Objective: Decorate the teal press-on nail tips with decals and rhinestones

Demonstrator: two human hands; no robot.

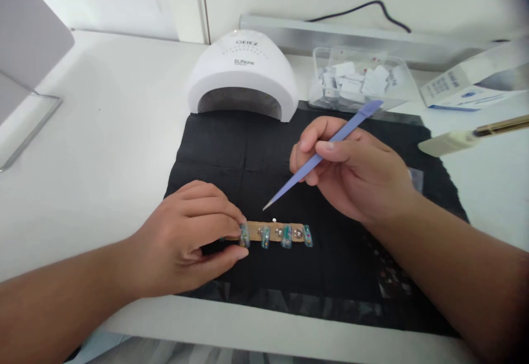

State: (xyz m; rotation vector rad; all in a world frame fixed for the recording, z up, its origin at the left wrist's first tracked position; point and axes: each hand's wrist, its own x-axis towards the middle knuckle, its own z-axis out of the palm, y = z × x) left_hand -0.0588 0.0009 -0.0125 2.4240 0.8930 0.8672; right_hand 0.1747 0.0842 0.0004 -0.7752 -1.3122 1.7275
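Note:
My left hand (177, 243) grips the left end of a narrow wooden strip (253, 232), its fingertips closed around the strip and over a false nail. Several shiny teal false nails (286, 236) sit across the strip, with round metal studs between them. A tiny white bit (274, 220) shows at the strip's upper edge. Held like a pen in my right hand (359, 171) is a pair of purple tweezers (303, 171). Their metal tip points down and left, a little above the strip. Whether the tip pinches anything is too small to tell.
Black cloth (231, 155) covers the middle of the white table (91, 132). Behind it stands a white nail lamp (243, 55). A clear plastic box (407, 86) of white packets and a white carton (450, 91) are back right. Nearer lies a gold-handled object (448, 142) with a pale body.

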